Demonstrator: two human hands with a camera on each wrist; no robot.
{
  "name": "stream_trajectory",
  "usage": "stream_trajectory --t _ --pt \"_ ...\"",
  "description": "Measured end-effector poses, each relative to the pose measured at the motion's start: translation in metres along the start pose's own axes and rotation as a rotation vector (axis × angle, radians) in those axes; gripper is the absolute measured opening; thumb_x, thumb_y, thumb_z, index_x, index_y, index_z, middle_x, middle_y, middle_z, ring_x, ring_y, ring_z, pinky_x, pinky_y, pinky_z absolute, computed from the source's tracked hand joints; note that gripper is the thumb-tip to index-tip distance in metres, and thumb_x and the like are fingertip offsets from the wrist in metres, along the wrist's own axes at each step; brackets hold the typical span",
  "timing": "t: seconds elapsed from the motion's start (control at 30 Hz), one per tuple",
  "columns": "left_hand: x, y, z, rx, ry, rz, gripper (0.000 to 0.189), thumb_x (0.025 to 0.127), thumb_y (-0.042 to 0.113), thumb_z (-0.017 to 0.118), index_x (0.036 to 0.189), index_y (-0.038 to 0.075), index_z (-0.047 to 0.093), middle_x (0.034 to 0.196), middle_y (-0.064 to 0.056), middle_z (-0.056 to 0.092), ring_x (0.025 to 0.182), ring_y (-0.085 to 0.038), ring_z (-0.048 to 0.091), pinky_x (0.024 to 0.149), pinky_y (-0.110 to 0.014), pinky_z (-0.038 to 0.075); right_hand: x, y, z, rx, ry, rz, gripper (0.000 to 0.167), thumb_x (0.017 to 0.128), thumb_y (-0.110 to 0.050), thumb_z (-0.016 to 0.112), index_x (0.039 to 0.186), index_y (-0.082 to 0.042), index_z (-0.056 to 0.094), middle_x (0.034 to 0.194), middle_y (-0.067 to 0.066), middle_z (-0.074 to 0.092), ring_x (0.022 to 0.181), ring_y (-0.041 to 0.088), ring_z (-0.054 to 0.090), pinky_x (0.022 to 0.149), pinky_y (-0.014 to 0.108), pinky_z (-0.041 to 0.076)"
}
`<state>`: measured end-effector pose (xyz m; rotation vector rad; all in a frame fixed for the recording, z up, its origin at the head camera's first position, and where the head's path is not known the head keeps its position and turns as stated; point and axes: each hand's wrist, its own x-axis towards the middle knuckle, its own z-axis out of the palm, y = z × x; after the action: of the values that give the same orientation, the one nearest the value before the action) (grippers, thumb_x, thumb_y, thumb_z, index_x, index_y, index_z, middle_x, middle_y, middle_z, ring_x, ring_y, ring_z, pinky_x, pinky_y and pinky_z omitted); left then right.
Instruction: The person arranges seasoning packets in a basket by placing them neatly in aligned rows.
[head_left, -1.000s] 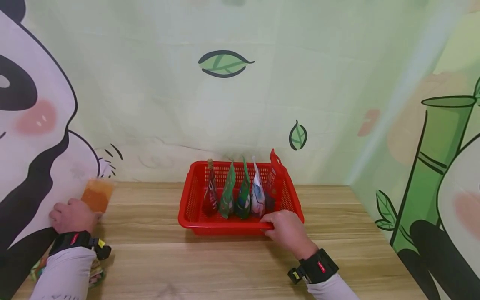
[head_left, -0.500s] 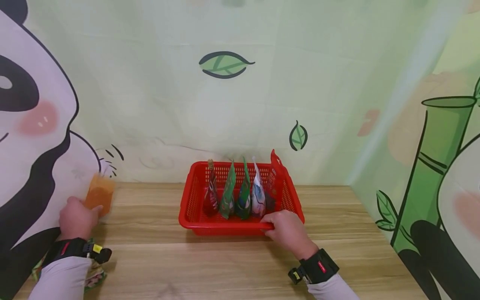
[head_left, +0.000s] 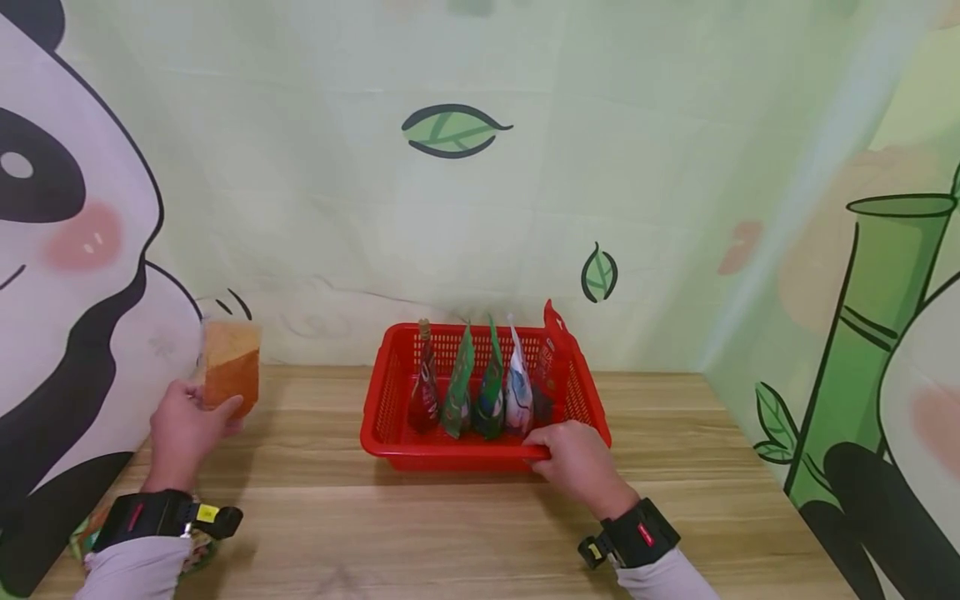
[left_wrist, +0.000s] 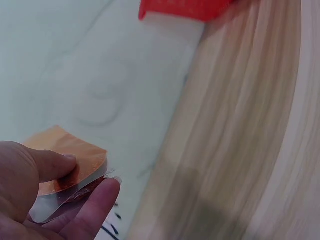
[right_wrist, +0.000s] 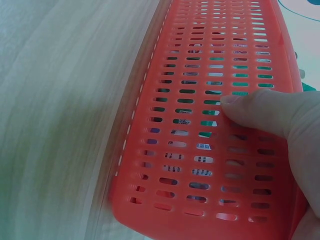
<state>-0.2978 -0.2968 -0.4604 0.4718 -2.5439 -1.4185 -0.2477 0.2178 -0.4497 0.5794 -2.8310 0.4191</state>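
Note:
My left hand (head_left: pixel 187 425) pinches an orange packet (head_left: pixel 232 367) between thumb and fingers, raised above the table at the left. In the left wrist view the packet (left_wrist: pixel 75 155) shows an orange face and a clear edge, with dark reddish contents inside. My right hand (head_left: pixel 577 462) grips the near rim of a red plastic basket (head_left: pixel 450 454) at its right end. In the right wrist view the thumb presses on the basket's slotted side (right_wrist: pixel 200 150). Standing in a row in the basket are a dark red packet (head_left: pixel 424 392), green packets (head_left: pixel 458 392), a white packet (head_left: pixel 518 396) and a red packet (head_left: pixel 551 367).
Beneath the left forearm lies a colourful packet (head_left: pixel 198 550), mostly hidden by the wrist. The wooden table (head_left: pixel 375 533) meets a printed cloth backdrop (head_left: pixel 337 208) behind the basket and on both sides.
My left hand has moved right and lifted the orange packet, turning it more toward the camera. The right hand keeps its grip on the basket, which has stayed in place.

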Motion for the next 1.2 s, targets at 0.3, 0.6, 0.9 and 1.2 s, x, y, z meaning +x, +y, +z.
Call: stream_trajectory --t 0.3,0.6,0.9,1.2 --pt "-0.041 0.049 0.019 -0.238 -0.034 0.121 0.063 0.095 0.022 0.074 0.144 -0.004 0.044 0.14 -0.034 0.055 0.069 0.003 0.07 0.065 -0.024 0.061 -0.001 0.0 -0.001 0.012 -0.011 0.013 0.021 0.077 -0.02 0.091 0.097 -0.023 0.083 0.086 -0.008 0.078 0.078 0.007 0.067 0.082 0.033 0.061" --pt "-0.084 0.095 0.039 -0.25 -0.123 0.137 0.063 0.094 0.035 0.074 0.144 0.005 0.051 0.146 -0.023 0.053 0.108 -0.033 0.073 0.073 -0.025 0.062 0.0 0.001 -0.001 0.005 -0.01 0.008 0.021 0.077 -0.022 0.091 0.097 -0.022 0.083 0.086 -0.008 0.078 0.077 0.006 0.066 0.082 0.031 0.061" --pt "-0.109 0.115 0.066 -0.301 -0.269 0.177 0.064 0.091 0.033 0.078 0.145 0.01 0.052 0.14 -0.02 0.061 0.112 -0.033 0.073 0.083 -0.033 0.062 0.001 0.001 -0.001 0.022 -0.026 0.026 0.022 0.077 -0.022 0.091 0.098 -0.021 0.083 0.086 -0.007 0.078 0.077 0.007 0.066 0.082 0.032 0.061" --pt "-0.136 0.126 0.103 -0.4 -0.419 0.176 0.06 0.088 0.022 0.082 0.14 0.009 0.056 0.134 -0.019 0.068 0.113 -0.029 0.072 0.082 -0.034 0.062 0.003 0.0 -0.004 0.051 -0.06 0.031 0.016 0.079 -0.032 0.089 0.091 -0.024 0.081 0.078 -0.013 0.073 0.071 0.005 0.058 0.071 0.025 0.054"
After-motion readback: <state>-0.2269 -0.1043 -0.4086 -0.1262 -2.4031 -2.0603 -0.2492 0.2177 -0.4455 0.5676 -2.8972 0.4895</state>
